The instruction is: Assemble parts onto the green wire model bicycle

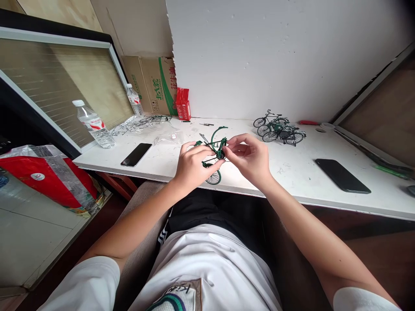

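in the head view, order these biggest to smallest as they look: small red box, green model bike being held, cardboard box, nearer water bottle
1. Cardboard box
2. Nearer water bottle
3. Small red box
Unranked: green model bike, since the left hand hides part of it.

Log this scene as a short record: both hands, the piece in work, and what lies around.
Left hand: holds a green model bicycle
Right hand: fingertips at the same bicycle; exact grip unclear
Piece: held above the near edge of the white table; one spoked wheel shows below the left hand
Right side: grouped model bicycles; a dark phone
Left side: another phone; two water bottles
Back: cardboard box, small red box
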Action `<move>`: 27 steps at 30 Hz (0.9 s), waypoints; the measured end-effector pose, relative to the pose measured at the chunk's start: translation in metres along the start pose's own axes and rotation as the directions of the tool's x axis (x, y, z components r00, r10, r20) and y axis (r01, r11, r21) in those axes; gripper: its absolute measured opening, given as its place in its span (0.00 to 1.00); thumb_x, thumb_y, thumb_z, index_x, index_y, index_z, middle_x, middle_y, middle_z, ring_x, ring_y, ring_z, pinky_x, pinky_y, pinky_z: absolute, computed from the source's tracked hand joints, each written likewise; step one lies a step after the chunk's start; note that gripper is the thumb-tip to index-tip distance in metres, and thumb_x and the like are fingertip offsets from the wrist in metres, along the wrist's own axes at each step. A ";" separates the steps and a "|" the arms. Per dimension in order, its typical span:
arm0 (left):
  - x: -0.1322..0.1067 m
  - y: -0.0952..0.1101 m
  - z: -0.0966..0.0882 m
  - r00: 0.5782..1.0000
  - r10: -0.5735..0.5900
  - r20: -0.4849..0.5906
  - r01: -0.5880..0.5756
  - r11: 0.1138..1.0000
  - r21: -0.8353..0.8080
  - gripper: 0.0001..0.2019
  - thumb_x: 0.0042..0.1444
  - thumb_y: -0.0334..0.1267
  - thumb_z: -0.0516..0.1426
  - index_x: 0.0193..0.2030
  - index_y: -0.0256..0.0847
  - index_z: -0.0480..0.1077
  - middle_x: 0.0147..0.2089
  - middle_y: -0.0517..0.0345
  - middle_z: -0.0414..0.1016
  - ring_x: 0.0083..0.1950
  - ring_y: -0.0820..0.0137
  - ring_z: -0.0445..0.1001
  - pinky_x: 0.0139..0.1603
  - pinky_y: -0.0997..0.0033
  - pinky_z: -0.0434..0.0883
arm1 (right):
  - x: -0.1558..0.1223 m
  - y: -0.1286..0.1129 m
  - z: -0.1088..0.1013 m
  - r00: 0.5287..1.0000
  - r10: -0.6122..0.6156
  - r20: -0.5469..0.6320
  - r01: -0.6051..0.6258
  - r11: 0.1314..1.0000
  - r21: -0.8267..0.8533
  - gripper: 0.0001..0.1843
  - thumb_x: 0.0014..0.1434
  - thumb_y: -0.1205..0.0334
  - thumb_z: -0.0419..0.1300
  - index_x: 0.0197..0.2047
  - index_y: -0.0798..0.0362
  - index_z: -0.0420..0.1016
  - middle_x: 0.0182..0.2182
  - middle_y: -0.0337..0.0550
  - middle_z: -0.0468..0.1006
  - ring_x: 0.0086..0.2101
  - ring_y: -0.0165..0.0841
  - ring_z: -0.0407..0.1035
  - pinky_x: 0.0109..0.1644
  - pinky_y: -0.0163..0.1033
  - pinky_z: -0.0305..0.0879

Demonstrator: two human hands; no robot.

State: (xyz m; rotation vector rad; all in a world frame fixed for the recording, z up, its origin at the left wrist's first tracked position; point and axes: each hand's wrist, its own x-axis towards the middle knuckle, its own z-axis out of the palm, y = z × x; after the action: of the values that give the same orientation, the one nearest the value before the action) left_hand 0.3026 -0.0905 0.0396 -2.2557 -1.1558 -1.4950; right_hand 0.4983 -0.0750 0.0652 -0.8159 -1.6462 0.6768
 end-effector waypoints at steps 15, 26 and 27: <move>-0.001 0.006 -0.003 0.996 -0.082 0.037 0.079 0.995 0.066 0.10 0.61 0.48 0.68 0.36 0.46 0.78 0.37 0.61 0.84 0.43 0.61 0.83 0.79 0.38 0.54 | -0.002 0.004 0.004 1.000 -0.024 0.004 0.024 0.997 0.078 0.23 0.60 0.39 0.72 0.42 0.49 0.78 0.34 0.42 0.80 0.34 0.36 0.80 0.40 0.43 0.84; 0.001 0.010 -0.007 0.987 -0.134 0.091 0.122 0.984 0.130 0.10 0.61 0.48 0.68 0.36 0.47 0.77 0.33 0.62 0.83 0.42 0.62 0.80 0.77 0.42 0.56 | -0.001 0.008 0.004 0.999 -0.034 0.005 0.034 0.994 0.102 0.23 0.61 0.38 0.72 0.43 0.48 0.77 0.37 0.42 0.79 0.33 0.35 0.80 0.40 0.44 0.85; 0.002 0.011 -0.007 0.986 -0.137 0.092 0.124 0.983 0.138 0.09 0.61 0.48 0.68 0.36 0.47 0.77 0.33 0.62 0.83 0.42 0.62 0.80 0.76 0.42 0.56 | 0.000 0.009 0.004 0.999 -0.035 0.005 0.034 0.994 0.104 0.23 0.61 0.38 0.72 0.44 0.47 0.76 0.37 0.42 0.79 0.33 0.35 0.80 0.40 0.44 0.85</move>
State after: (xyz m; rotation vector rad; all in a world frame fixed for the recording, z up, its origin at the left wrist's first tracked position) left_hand 0.3052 -0.1009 0.0473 -2.2275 -1.4134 -1.3177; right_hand 0.4962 -0.0700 0.0575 -0.7091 -1.6140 0.7358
